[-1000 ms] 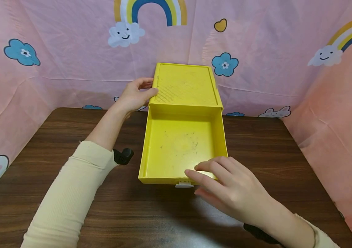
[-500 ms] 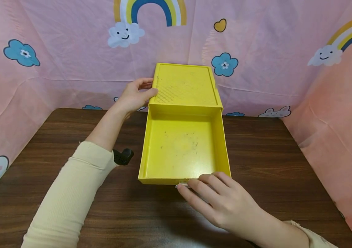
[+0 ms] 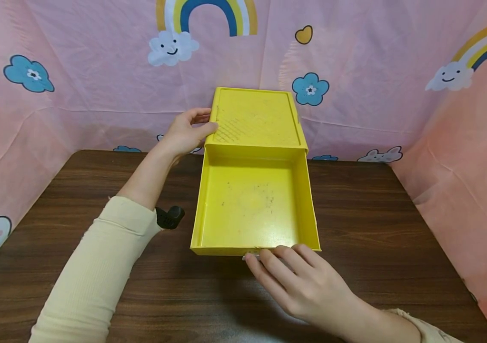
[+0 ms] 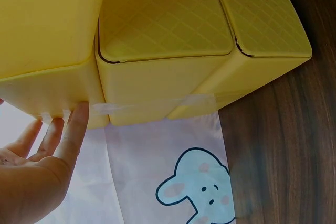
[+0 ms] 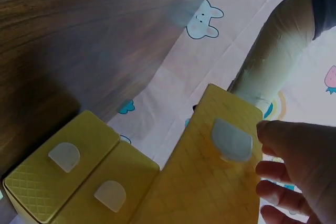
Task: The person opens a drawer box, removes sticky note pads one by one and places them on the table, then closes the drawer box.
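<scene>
A yellow plastic drawer unit (image 3: 256, 116) stands at the back of the table, its top drawer (image 3: 247, 205) pulled far out. The drawer's floor is bare apart from dark specks. My left hand (image 3: 185, 131) grips the unit's left edge, thumb on the top. In the left wrist view its fingers (image 4: 73, 137) lie against the yellow side. At the drawer's front right, my right hand (image 3: 307, 286) touches the rim with slightly bent fingers, the index beside the white handle (image 3: 250, 257). In the right wrist view the whole handle (image 5: 232, 140) shows, and the fingertips sit at the rim.
Two lower drawers (image 5: 79, 166) are pushed in, each with a pale handle (image 5: 64, 157). Dark wood-grain tabletop (image 3: 367, 247) surrounds the unit. Pink patterned cloth (image 3: 110, 71) hangs close behind and along both sides.
My right hand has come from above the drawer's front right corner down to the front rim and handle. My left hand and the drawer have stayed in place.
</scene>
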`<control>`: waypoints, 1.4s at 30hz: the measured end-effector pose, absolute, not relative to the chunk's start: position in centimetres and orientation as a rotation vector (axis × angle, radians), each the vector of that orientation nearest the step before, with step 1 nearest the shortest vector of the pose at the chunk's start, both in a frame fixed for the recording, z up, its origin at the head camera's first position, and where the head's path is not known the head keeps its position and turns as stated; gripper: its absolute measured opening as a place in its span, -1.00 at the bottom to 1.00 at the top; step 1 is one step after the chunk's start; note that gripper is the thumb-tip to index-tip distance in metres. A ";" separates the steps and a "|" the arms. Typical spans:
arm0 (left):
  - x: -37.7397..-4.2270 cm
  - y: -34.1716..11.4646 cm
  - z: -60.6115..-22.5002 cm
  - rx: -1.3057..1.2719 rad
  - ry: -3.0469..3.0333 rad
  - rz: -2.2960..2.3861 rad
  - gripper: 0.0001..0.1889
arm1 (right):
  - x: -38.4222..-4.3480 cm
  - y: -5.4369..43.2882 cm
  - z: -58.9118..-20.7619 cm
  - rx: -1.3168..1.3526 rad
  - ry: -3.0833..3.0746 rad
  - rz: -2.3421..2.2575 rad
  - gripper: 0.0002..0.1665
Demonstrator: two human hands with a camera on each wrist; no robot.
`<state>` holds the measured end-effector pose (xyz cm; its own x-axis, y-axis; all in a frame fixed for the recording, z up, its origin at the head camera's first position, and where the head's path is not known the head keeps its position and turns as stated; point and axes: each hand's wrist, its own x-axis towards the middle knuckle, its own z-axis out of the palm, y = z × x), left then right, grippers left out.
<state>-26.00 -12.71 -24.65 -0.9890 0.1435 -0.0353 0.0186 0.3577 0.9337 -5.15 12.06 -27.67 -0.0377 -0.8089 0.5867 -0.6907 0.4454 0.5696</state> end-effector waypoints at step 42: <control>-26.2 -12.8 -24.7 0.148 2.492 1.710 -0.41 | -5.6 10.2 -28.9 1.111 -1.709 -0.118 -0.71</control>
<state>-26.23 -12.76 -24.73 -0.9886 0.1453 -0.0398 0.0152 0.3587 0.9333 -5.64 10.17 -28.87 -0.0234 -0.7138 0.7000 -0.6106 0.5646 0.5553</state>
